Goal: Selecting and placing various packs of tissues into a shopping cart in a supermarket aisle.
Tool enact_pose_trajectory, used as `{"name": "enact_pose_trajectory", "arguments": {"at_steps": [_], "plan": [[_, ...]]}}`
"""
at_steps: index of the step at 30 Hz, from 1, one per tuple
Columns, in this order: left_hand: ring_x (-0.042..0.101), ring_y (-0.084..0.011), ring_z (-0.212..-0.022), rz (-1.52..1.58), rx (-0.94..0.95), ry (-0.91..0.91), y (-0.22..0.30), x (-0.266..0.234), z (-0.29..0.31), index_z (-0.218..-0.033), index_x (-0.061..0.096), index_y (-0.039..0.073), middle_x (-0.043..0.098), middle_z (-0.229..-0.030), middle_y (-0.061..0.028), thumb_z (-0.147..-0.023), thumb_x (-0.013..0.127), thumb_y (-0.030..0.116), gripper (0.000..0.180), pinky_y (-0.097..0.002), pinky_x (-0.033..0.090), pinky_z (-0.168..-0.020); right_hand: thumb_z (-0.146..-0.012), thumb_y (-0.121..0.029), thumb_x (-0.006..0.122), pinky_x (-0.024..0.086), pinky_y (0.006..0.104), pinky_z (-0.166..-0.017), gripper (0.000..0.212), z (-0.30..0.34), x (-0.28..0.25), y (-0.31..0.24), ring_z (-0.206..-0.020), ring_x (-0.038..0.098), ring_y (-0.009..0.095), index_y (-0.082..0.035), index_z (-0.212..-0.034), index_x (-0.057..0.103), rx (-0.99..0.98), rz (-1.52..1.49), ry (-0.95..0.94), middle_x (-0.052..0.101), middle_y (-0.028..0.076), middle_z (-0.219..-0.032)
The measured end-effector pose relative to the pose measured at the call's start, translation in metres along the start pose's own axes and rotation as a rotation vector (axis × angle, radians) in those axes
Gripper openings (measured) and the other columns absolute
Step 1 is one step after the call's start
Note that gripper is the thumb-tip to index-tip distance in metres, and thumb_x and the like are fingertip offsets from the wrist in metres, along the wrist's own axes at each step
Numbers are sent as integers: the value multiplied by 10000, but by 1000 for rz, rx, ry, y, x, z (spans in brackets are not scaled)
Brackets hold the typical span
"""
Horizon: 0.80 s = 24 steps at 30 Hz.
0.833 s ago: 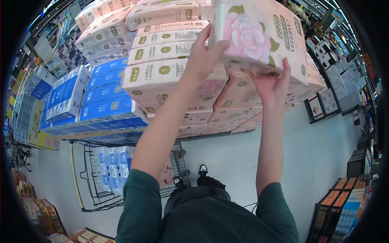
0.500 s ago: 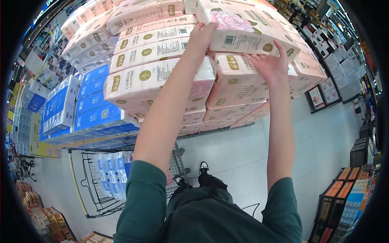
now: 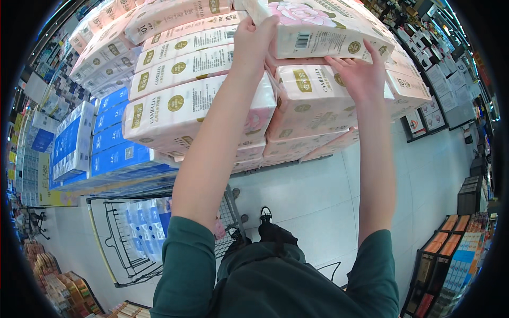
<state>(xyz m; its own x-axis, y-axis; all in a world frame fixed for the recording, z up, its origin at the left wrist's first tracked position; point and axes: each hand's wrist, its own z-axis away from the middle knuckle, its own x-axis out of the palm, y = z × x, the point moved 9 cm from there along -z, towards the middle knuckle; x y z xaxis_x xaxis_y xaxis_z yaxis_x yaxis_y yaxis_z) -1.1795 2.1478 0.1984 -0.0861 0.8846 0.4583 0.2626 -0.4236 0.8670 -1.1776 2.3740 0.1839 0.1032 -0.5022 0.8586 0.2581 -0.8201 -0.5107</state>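
A pink-and-white tissue pack (image 3: pixel 323 37) with a large pink flower on top lies on the far part of a tall stack. My left hand (image 3: pixel 255 41) is closed on its near left corner. At its near lower edge, towards the right, my right hand (image 3: pixel 361 77) supports it, thumb side up against the front face and fingers along the bottom edge. A narrow gap shows beneath the pack's near edge, above another tissue pack (image 3: pixel 310 98). Beside my left forearm lies a row of similar packs (image 3: pixel 159 114). The undersides of my right fingers are partly hidden.
Blue-and-white paper packs (image 3: pixel 108 151) are stacked at the left. Below them stands a wire shopping cart (image 3: pixel 114 241) holding blue-and-white rolls (image 3: pixel 146 228), close to my feet. Pale floor tiles (image 3: pixel 313 196) stretch to the right, towards dark display shelves (image 3: pixel 432 265).
The flowered pack's near edge has risen slightly from the packs below, with both hands still at it. My right hand has shifted a little right, and the view has moved slightly.
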Motion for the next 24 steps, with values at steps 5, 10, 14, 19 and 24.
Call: {"name": "enact_pose_trajectory", "arguments": {"at_steps": [5,10,14,19,24], "plan": [[599,-231,-1200,-116,223,99,57,-59,52,-1313,579,-57,648,-1244,-148,-934,664,153,442,-337,479,-1037,-928,-238,680,279,468,-1203,817,55,26,4,-1452,322,372,50,-1543,225,-481,880,2,295,273,-1555],[661,-196,-980,-221,283,338,85,-175,221,-1133,655,-57,680,-1025,-120,-983,559,60,213,-325,519,-919,-861,-69,673,350,434,-1141,584,176,70,107,-1335,451,314,21,-1407,485,-667,1035,-442,468,181,-1440],[594,-129,-848,-658,150,749,50,-314,388,-1105,661,-18,645,-906,-51,-990,562,51,167,-265,487,-793,-885,-108,713,479,388,-979,475,230,10,295,-1140,563,316,-75,-1331,553,-13,1275,-851,509,158,-1258],[617,-271,-974,-1195,-310,879,-63,-442,587,-1181,612,-38,648,-1071,-164,-917,690,230,385,-378,492,-879,-912,-199,681,512,407,-948,517,286,-101,510,-1177,572,336,-72,-1384,513,414,1482,-1094,462,161,-1327],[519,-479,-1118,-1622,-462,927,-131,-456,684,-1373,477,-34,506,-1258,-309,-735,822,435,864,-544,431,-983,-896,-234,675,525,467,-931,568,288,-78,646,-1269,505,381,-77,-1410,493,242,1609,-1021,445,155,-1380]]}}
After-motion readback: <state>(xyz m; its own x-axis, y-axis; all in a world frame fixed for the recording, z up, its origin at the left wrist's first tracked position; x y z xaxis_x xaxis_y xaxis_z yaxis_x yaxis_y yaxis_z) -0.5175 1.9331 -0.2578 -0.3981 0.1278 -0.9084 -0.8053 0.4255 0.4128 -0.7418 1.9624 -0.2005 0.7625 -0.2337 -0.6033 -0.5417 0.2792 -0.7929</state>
